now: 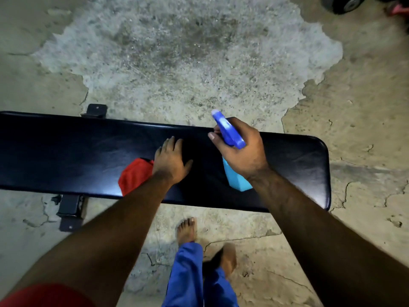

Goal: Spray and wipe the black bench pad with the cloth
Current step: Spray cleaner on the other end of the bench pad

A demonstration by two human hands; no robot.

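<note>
The long black bench pad (66,156) runs across the view from left to right. My left hand (170,161) lies flat on its middle, fingers spread. A red cloth (132,176) rests on the pad by that wrist, its right edge tucked under the hand's outer side. My right hand (243,151) grips a spray bottle (230,134) just above the pad. The bottle has a dark blue trigger head and a light blue body (235,178), and its nozzle points away from me toward the far edge.
Cracked, patchy concrete floor (177,63) lies all around. The black bench frame feet (70,207) stick out under the pad at left. My bare feet (187,229) and blue trousers stand close to the near edge. A dark wheel-like object (343,4) sits at the top right.
</note>
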